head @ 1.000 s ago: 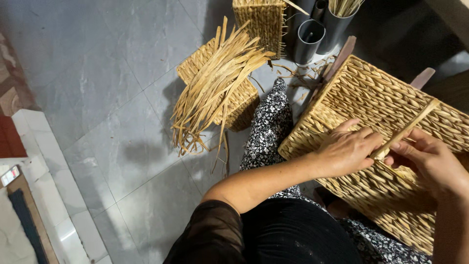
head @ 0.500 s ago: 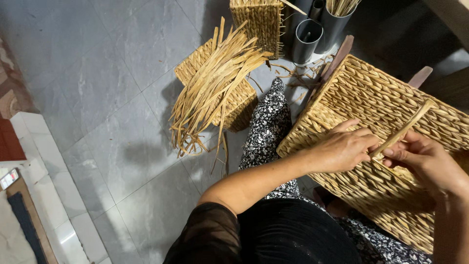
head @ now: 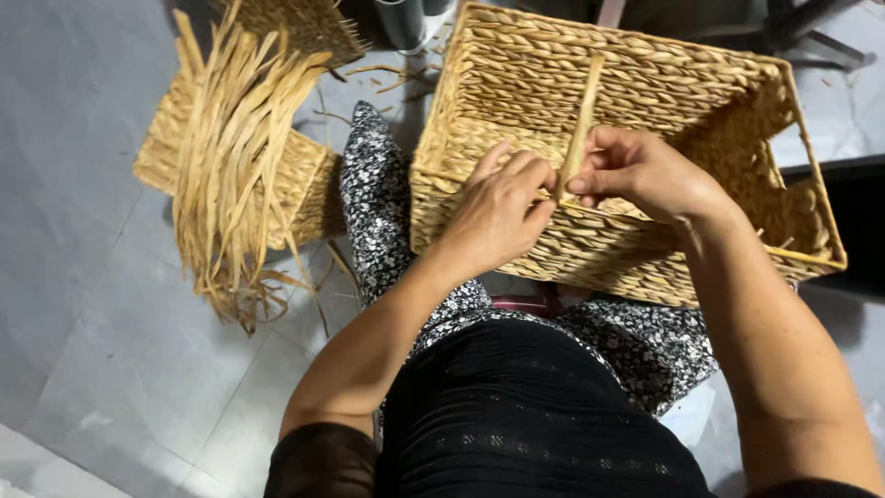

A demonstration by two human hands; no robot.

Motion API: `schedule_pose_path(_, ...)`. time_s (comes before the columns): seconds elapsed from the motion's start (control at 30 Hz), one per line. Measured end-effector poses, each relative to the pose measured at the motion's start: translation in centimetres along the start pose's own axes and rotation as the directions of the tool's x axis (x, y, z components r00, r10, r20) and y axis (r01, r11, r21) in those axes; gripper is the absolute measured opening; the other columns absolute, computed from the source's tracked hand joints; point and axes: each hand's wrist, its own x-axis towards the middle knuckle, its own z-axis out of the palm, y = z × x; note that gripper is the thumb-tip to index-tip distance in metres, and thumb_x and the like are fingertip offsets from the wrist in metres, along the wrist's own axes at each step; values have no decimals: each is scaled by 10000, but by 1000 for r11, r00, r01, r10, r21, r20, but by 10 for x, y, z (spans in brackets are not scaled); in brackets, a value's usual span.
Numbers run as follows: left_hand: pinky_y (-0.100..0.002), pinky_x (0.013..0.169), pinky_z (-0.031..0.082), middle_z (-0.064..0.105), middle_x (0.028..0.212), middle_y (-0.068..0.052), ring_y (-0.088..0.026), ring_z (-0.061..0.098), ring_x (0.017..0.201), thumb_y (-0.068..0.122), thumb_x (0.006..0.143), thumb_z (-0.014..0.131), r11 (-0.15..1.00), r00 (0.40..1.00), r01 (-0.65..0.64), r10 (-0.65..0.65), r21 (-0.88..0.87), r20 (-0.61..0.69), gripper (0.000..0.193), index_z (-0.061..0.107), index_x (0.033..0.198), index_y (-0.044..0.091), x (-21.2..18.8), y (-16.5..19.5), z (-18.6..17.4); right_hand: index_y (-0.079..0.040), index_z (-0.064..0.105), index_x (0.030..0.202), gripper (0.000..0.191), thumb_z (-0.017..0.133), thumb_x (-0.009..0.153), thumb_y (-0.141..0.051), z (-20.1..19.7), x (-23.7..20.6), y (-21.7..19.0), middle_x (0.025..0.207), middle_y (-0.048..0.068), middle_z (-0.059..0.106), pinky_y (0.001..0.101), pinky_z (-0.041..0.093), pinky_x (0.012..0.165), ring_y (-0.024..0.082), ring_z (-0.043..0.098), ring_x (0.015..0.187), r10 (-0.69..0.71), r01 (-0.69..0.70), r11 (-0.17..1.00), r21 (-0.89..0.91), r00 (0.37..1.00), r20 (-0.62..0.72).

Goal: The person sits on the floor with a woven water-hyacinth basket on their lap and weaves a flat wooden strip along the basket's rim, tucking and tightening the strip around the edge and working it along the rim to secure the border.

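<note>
A large rectangular woven straw basket (head: 645,83) rests on my lap, its open side turned away from me. My left hand (head: 498,217) presses on the near rim of the basket with its fingers curled over the weave. My right hand (head: 645,175) pinches the lower end of a flat straw strip (head: 583,115) that runs up across the basket's wall. The two hands almost touch at the rim, where the strip enters the weave.
A bundle of loose dried straw strips (head: 235,157) lies over a smaller woven basket (head: 304,180) on the grey tiled floor at left. Another woven piece (head: 295,23) and a grey metal cylinder (head: 401,20) stand at the top.
The view has swung right and closer, so the basket now fills the upper middle. My right hand keeps hold of the strip, now standing more upright, and my left hand stays on the rim.
</note>
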Motion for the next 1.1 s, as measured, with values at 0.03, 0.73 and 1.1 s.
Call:
schedule_pose_path(0.03,-534,1219,258,651,998,-65,-210,683,986,191,897,712,1000,1000,-20,20,-6,-10,183,609,981,66,0,1,0,-5,674,1038,160,732,889,-20,0,0,-1,872,58,705,286,560,737,139,657,778,3,-3,1000,-9,1000,-7)
schedule_pose_path(0.73,-513,1167,323,598,1007,-68,-260,650,1025,154,780,841,996,983,-65,73,55,-166,448,522,1082,64,0,6,17,-32,692,1012,141,725,879,-1,-4,7,14,894,20,740,256,583,808,95,696,838,-35,34,997,-62,999,-11)
schedule_pose_path(1.1,-511,1214,305,648,954,-44,-239,669,954,188,973,698,993,991,-95,87,-73,-106,134,625,1017,85,-2,-2,9,-42,775,1003,153,745,888,-139,-3,-2,8,909,15,769,261,551,847,84,675,865,19,-13,983,-186,999,30)
